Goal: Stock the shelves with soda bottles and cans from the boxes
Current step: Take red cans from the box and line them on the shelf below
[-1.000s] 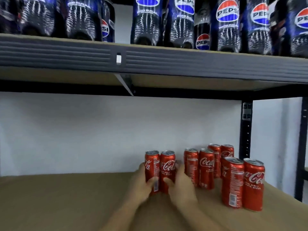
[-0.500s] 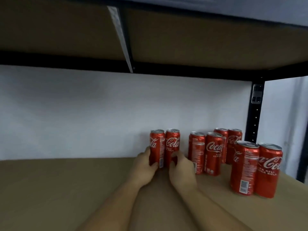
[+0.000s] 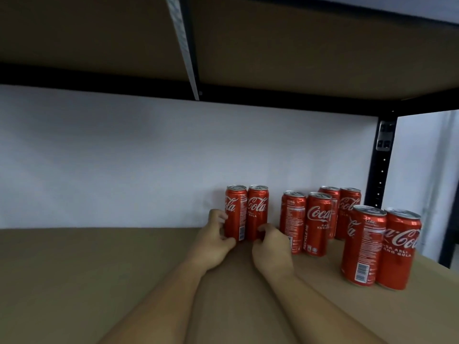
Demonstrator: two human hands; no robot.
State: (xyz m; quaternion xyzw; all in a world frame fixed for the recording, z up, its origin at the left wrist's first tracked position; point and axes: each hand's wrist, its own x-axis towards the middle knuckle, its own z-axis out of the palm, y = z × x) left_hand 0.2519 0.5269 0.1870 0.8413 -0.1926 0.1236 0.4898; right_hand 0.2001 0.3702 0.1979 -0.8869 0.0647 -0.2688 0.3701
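Sliding back: over the last second the left Coca-Cola can (image 3: 236,212) and the right Coca-Cola can (image 3: 257,212) have travelled deeper along the brown shelf board (image 3: 99,269), and they now stand close to the white back wall (image 3: 124,157).
Meaning for stocking: this pair looks all but placed. Letting go and fetching more seems next, though no box is in view.
Left hand (image 3: 213,240): fingers curled round the left can's outer side, thumb low on its front.
Right hand (image 3: 270,247): fingers curled against the lower part of the right can.
Look of the pair: slim, tall, red with white script and silver tops; upright, side by side, touching.
Neighbours: a cluster of four cans (image 3: 318,219) stands just to the right across a gap, and a front pair of cans (image 3: 380,247) stands nearer the board's edge.
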